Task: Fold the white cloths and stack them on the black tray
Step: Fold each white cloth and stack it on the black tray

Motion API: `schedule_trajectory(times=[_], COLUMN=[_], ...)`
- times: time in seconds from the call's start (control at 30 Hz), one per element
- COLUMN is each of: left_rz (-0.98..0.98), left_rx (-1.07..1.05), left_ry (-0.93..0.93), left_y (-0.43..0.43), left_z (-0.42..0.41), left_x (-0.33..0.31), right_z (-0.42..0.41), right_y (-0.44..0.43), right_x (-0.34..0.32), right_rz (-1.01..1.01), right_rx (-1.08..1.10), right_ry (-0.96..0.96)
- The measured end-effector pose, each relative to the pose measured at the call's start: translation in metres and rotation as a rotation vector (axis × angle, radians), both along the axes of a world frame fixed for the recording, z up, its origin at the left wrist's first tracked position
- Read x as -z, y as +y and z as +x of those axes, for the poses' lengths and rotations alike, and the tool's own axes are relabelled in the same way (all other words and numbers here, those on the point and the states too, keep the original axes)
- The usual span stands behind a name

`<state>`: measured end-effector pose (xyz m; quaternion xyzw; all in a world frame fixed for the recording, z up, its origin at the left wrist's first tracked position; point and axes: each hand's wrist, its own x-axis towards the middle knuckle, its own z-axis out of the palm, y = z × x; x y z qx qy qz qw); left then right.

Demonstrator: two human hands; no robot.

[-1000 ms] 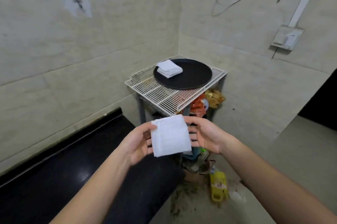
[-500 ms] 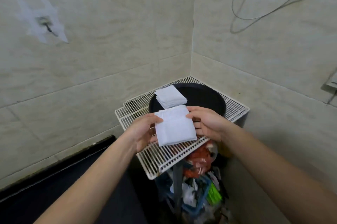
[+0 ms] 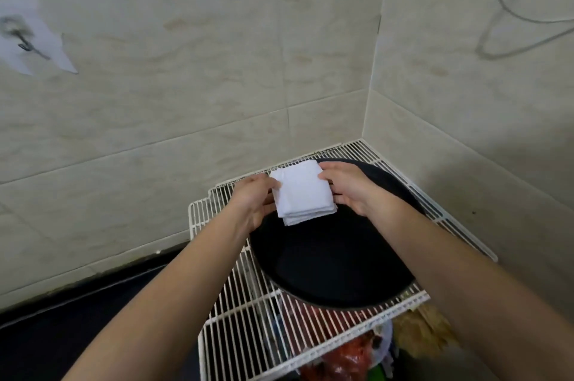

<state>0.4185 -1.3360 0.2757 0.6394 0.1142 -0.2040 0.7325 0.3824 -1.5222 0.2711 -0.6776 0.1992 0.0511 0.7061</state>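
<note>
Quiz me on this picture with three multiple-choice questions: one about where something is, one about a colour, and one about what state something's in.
1. Where does the black tray sit?
A. in a sink
B. on the white wire rack
C. on a wooden table

2. What colour is the cloth held between the left hand and the right hand?
A. red
B. blue
C. white

3. What state is that cloth in?
A. folded into a flat square
B. crumpled into a ball
C. hanging open at full length

Answers:
1 B, because the rack's wires show all round the tray.
2 C, because the cloth is plain white against the black tray.
3 A, because folded layers show at its near edge while both hands pinch its sides.
</note>
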Motion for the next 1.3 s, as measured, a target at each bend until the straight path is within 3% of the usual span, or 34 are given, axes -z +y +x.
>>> schedule_trajectory(times=[0.47, 0.53, 0.63, 0.7, 0.8, 0.9, 1.07, 1.3], left_rz=[0.053, 0.265, 0.876, 1.018, 1.197, 1.264, 1.173, 1.174], left_rx=[-0.168, -0.137, 0.072, 0.278, 0.548, 0.649, 0.61, 0.219], left_ry=[-0.024, -0.208, -0.854, -1.049, -0.967, -0.835, -0.824, -0.907], left_y=[-0.01, -0.007, 0.003, 0.005, 0.007, 0.014, 0.017, 0.067], left_z=[0.025, 0.023, 0.023, 0.025, 0.021, 0.013, 0.016, -0.007], left_x=[0.036, 0.036, 0.039, 0.041, 0.052, 0.068, 0.069, 0.018], right_z=[0.038, 0.035, 0.033, 0.034, 0.037, 0.037, 0.034, 0.02], right_y=[-0.009, -0.013, -0.016, -0.015, -0.012, -0.01, -0.009, 0.005], right_x=[0.042, 0.041, 0.043, 0.045, 0.053, 0.065, 0.062, 0.004], right_rz=[-0.247, -0.39, -0.716, -0.903, -1.138, -1.228, -1.135, -0.984], right_rx=[0.022, -0.003, -0.038, -0.131, -0.366, -0.47, -0.43, -0.195], right_ry=[-0.121, -0.179, -0.336, -0.407, -0.315, -0.203, -0.207, -0.385])
